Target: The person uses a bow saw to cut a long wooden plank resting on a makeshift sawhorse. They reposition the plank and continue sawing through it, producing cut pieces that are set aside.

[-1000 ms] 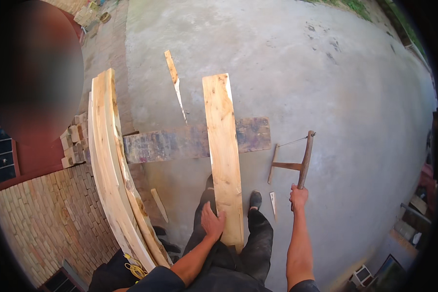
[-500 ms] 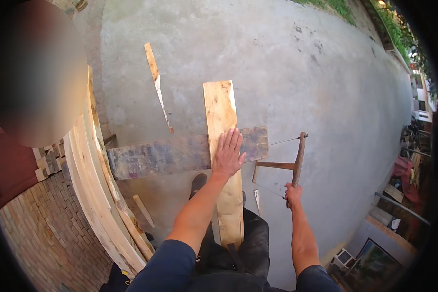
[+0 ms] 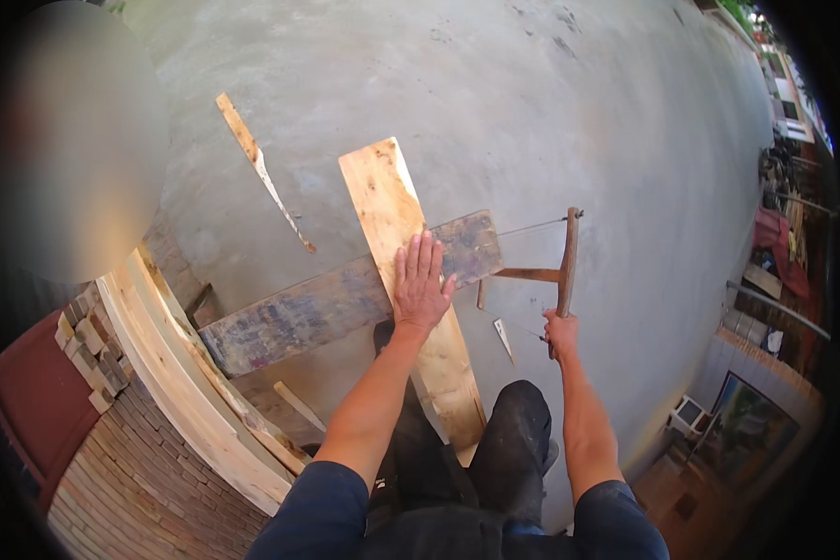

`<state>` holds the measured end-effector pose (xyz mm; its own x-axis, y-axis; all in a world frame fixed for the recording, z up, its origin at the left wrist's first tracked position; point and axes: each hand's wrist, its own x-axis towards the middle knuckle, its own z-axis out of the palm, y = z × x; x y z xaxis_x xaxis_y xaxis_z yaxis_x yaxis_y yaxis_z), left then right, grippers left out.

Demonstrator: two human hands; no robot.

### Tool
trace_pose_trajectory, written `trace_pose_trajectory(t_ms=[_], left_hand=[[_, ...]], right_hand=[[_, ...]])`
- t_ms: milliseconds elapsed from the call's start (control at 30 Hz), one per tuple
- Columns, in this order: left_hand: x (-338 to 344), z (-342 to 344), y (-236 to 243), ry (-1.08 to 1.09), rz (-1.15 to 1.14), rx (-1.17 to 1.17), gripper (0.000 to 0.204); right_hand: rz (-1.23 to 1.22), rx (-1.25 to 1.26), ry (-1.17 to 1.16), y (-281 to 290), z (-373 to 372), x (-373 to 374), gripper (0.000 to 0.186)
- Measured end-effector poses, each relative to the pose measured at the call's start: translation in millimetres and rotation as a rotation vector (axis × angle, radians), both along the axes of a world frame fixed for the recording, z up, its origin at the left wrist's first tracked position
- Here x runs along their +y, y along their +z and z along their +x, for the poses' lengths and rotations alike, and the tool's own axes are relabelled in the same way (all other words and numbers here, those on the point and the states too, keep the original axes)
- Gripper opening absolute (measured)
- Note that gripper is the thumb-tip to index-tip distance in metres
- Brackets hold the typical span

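My left hand (image 3: 421, 289) lies flat on a pale board (image 3: 375, 191), fingers out, pressing near where it crosses a stained dark plank (image 3: 289, 319). The board runs up from between my legs at a slight slant. In my right hand (image 3: 560, 334) I grip the upright wooden arm of a bow saw (image 3: 567, 257). The saw's crossbar and far arm reach left, just beyond the plank's right end; I cannot tell whether its blade touches the wood.
Long stacked boards (image 3: 168, 373) stand at my left by a brick surface (image 3: 140, 467). Offcuts (image 3: 238, 126) lie on the concrete floor (image 3: 625, 140). Along the right are a metal pipe (image 3: 784, 313), red cloth (image 3: 784, 261) and assorted clutter.
My left hand has moved from the board's lower part up onto it, flat. The board now slants left at the top. The saw has shifted nearer the stained plank's end.
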<state>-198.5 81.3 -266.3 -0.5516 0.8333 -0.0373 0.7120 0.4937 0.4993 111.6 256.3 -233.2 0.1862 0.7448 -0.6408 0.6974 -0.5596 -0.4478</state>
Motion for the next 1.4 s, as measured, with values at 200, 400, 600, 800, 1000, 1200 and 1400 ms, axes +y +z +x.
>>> trace_pose_trajectory(t_ms=[200, 400, 600, 800, 1000, 1200, 1400], left_hand=[[1.0, 3.9, 1.7, -0.019, -0.056, 0.026, 0.081], [8.5, 7.1, 2.4, -0.029, -0.062, 0.069, 0.075], [8.4, 11.0, 1.0, -0.049, -0.088, 0.160, 0.071], [9.6, 16.0, -3.4, -0.056, -0.073, 0.215, 0.069], [16.5, 18.7, -0.2, -0.089, -0.078, 0.289, 0.066], [18.1, 25.0, -6.4, -0.115, -0.023, 0.334, 0.064], [8.9, 22.6, -5.5, -0.112, -0.025, 0.334, 0.069]], right_hand=[[-0.048, 0.038, -0.122, -0.7, 15.8, 1.3, 0.011], [-0.048, 0.053, -0.228, 3.3, 7.0, 2.0, 0.012], [-0.035, 0.017, -0.251, 11.6, 0.7, -7.6, 0.014], [-0.025, 0.019, -0.237, -7.5, 22.5, 2.1, 0.015], [-0.052, 0.181, -0.439, -8.4, 49.1, -22.5, 0.016], [-0.083, 0.512, -0.750, 10.5, 73.9, -52.1, 0.019], [-0.035, 0.863, -0.968, 139.0, 83.7, -101.0, 0.026]])
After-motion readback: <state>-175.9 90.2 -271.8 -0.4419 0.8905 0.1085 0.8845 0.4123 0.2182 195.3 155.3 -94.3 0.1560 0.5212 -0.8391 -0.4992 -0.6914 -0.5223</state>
